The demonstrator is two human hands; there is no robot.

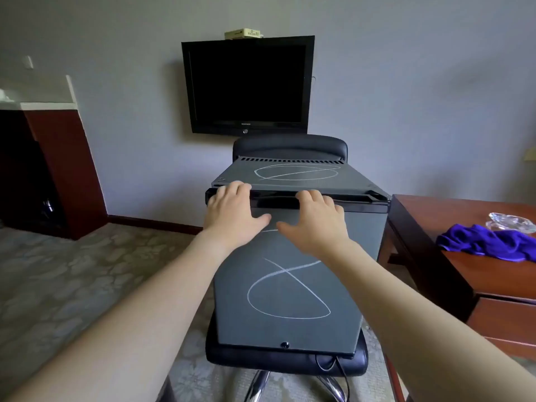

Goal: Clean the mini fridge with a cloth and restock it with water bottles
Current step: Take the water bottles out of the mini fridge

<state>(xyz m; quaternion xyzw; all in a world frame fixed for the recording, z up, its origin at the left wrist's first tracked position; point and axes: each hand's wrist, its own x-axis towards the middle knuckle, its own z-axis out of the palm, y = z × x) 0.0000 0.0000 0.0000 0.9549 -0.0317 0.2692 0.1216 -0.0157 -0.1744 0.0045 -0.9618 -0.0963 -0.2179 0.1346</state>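
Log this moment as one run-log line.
left hand on mini fridge door top edge | right hand likewise | door shut | chalk marks uncleaned | purple cloth on side table

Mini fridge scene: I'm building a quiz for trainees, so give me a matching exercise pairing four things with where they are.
Things:
1. mini fridge
2. purple cloth
3. television
4. hands: left hand, right hand

Places:
A. on the wooden table
B. at the top edge of the fridge door
C. on a black chair
D. mounted on the wall

Pairs: 1-C, 2-A, 3-D, 4-B
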